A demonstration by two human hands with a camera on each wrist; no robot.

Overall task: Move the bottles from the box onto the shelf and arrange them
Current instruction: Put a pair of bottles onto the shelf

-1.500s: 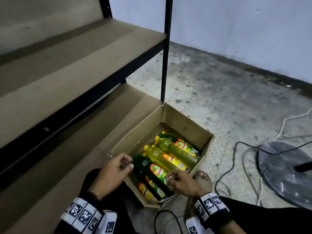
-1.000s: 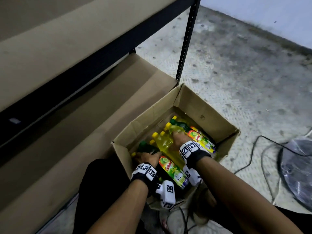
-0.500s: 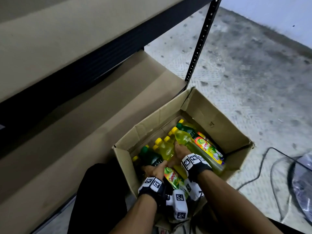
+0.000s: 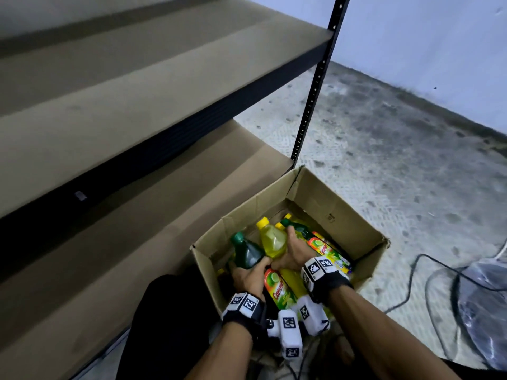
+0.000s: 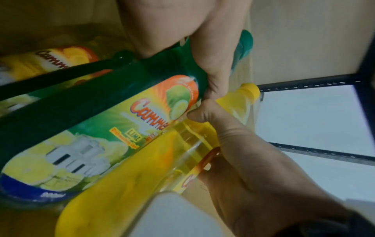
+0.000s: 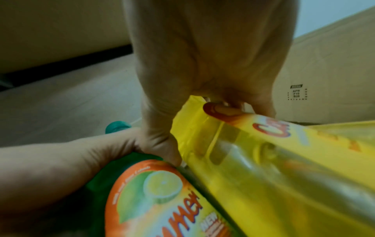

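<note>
Left hand (image 4: 248,278) gripping green bottle (image 4: 247,253), right hand (image 4: 295,253) gripping yellow bottle (image 4: 271,241) (printed label legible only from wrists)

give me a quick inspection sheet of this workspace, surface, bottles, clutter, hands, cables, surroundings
surface: tan shelf boards on a black metal frame, no bottles on them; stained concrete floor.
job's things: open cardboard box on the floor beside the lowest shelf board, holding green and yellow bottles lying down; green bottle and yellow bottle tilted neck-up.
clutter: nothing seen.
grippers: left hand grips the green bottle near the neck; right hand grips the yellow bottle; both wrists wear marker bands.
cables: black cable loops on the floor right of the box.
surroundings: pale wall; round fan base at far right.
</note>
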